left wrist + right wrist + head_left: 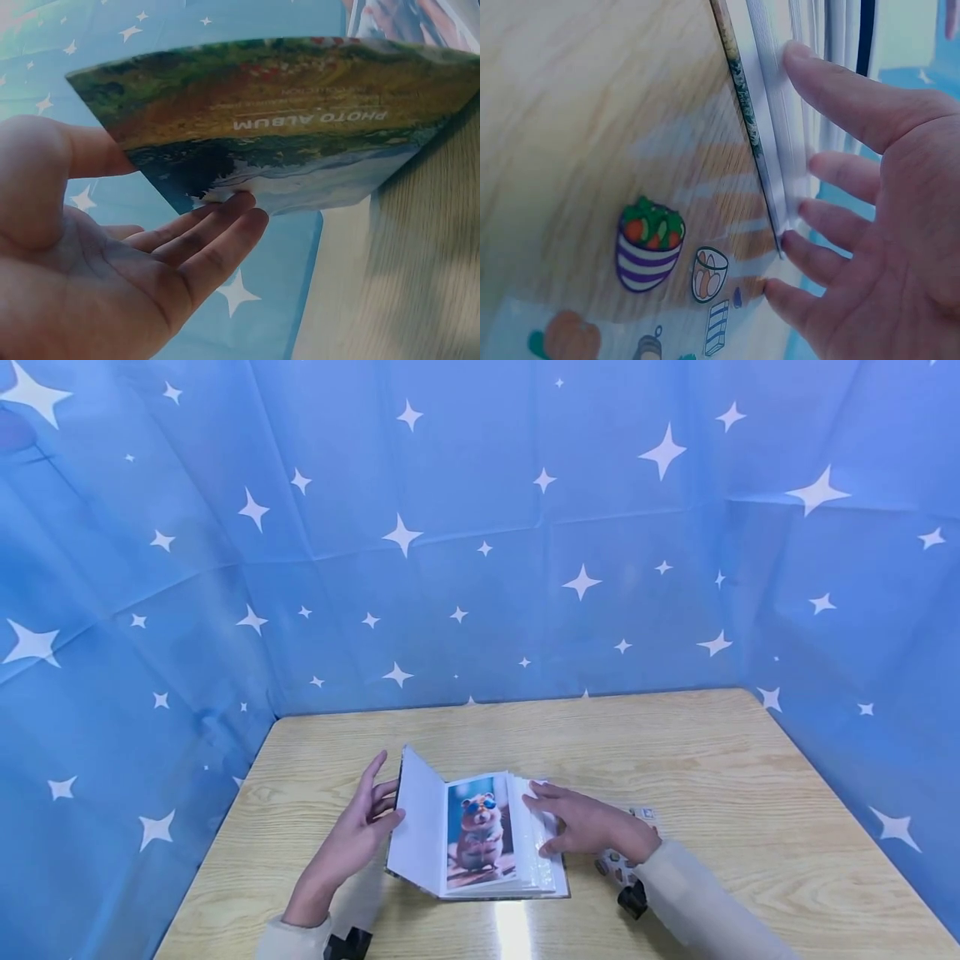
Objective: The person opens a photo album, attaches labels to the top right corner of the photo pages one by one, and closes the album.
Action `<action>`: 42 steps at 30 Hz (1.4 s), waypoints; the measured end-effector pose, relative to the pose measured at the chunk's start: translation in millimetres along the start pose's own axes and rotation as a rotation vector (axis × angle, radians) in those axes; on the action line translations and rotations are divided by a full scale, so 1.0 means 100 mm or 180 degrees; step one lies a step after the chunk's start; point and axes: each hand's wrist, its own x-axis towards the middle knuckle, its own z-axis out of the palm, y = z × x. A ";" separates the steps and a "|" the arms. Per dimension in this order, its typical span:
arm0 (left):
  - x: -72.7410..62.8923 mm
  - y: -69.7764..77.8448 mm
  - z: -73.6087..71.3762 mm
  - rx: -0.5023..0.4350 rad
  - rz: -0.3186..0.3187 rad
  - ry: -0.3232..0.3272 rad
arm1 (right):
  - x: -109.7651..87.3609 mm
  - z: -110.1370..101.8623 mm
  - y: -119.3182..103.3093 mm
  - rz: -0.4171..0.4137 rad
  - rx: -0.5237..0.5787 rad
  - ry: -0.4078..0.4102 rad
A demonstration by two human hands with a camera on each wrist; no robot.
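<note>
A photo album (422, 835) stands open on the table, its front cover tilted up at the left. The first page shows a picture of a hamster (480, 835) in blue sunglasses. My left hand (356, 831) holds the cover's outer edge, thumb on the inside and fingers behind. In the left wrist view the printed cover (300, 127) reads "PHOTO ALBUM". My right hand (588, 822) rests on the clear page sleeves (536, 852) at the album's right side. Its fingers are spread and nearly straight along the page edges in the right wrist view.
A clear sticker sheet (649, 259) with food drawings lies on the wooden table (750, 793), partly under my right forearm. A blue cloth (480, 568) with white stars hangs behind and at both sides of the table. Small black devices (632, 900) sit at my wrists.
</note>
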 end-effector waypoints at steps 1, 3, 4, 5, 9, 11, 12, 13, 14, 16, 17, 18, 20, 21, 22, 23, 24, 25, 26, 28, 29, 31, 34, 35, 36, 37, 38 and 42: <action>0.00 -0.01 -0.01 -0.0009 -0.0020 0.0013 | 0.00 0.00 0.00 0.0004 0.0007 -0.0001; 0.00 -0.02 -0.03 -0.0018 -0.0050 0.0042 | 0.00 0.01 0.01 0.0003 0.0016 0.0001; 0.00 -0.03 -0.04 -0.0020 -0.0062 0.0052 | 0.00 0.01 0.01 0.0008 0.0021 0.0002; 0.00 -0.05 -0.05 -0.0020 -0.0075 0.0068 | 0.00 0.01 0.01 0.0011 0.0022 0.0003; 0.00 -0.10 -0.10 0.0015 -0.0152 0.0137 | 0.00 0.02 0.01 0.0035 0.0045 -0.0001; 0.00 -0.13 -0.12 0.0024 -0.0206 0.0198 | 0.00 0.01 0.01 0.0048 0.0050 0.0002; 0.01 -0.14 -0.13 0.0034 -0.0229 0.0232 | 0.00 0.01 0.01 0.0054 0.0049 0.0004; 0.01 -0.16 -0.15 0.0040 -0.0258 0.0267 | 0.00 0.01 0.01 0.0057 0.0049 0.0008; 0.01 -0.17 -0.16 0.0036 -0.0282 0.0296 | -0.01 0.01 0.00 0.0057 0.0046 0.0012; 0.02 -0.20 -0.18 0.0053 -0.0314 0.0354 | -0.01 0.01 0.00 0.0059 0.0056 0.0015; 0.02 -0.21 -0.19 0.0068 -0.0329 0.0385 | -0.01 0.01 0.00 0.0059 0.0056 0.0013; 0.03 -0.23 -0.20 0.0078 -0.0345 0.0414 | -0.01 0.01 0.00 0.0055 0.0062 0.0008; 0.04 -0.25 -0.22 0.0097 -0.0369 0.0466 | -0.01 0.01 0.00 0.0048 0.0062 -0.0002; 0.04 -0.27 -0.23 0.0119 -0.0383 0.0493 | -0.01 0.01 0.00 0.0044 0.0063 -0.0007; 0.04 -0.28 -0.24 0.0122 -0.0393 0.0517 | -0.01 0.01 0.00 0.0042 0.0066 -0.0009; 0.04 -0.30 -0.25 0.0137 -0.0400 0.0538 | -0.01 0.01 0.00 0.0037 0.0060 -0.0008; 0.04 -0.31 -0.26 0.0146 -0.0405 0.0551 | -0.01 0.01 0.01 0.0034 0.0057 -0.0006; 0.05 -0.33 -0.26 0.0166 -0.0406 0.0565 | -0.02 0.01 0.01 0.0032 0.0051 -0.0002; 0.05 -0.34 -0.27 0.0186 -0.0409 0.0577 | -0.01 0.01 0.01 0.0027 0.0048 0.0003; 0.05 -0.37 -0.29 0.0213 -0.0407 0.0600 | -0.01 0.02 0.01 0.0025 0.0026 0.0015; 0.05 -0.38 -0.29 0.0229 -0.0403 0.0610 | -0.01 0.02 0.01 0.0022 0.0015 0.0021; 0.05 -0.40 -0.31 0.0248 -0.0406 0.0630 | -0.01 0.02 0.01 0.0026 0.0019 0.0021; 0.05 -0.42 -0.32 0.0264 -0.0421 0.0649 | 0.00 0.01 0.00 0.0031 0.0034 0.0024; 0.05 -0.43 -0.32 0.0272 -0.0426 0.0653 | 0.00 0.01 0.00 0.0032 0.0043 0.0022; 0.06 -0.44 -0.33 0.0275 -0.0433 0.0656 | 0.00 0.01 0.00 0.0036 0.0048 0.0023; 0.06 -0.45 -0.33 0.0287 -0.0441 0.0658 | 0.00 0.01 0.00 0.0037 0.0048 0.0023; 0.06 -0.46 -0.34 0.0291 -0.0447 0.0659 | 0.00 0.01 0.00 0.0036 0.0043 0.0026; 0.06 -0.52 -0.36 0.0347 -0.0473 0.0657 | 0.00 0.02 0.00 0.0044 0.0045 0.0020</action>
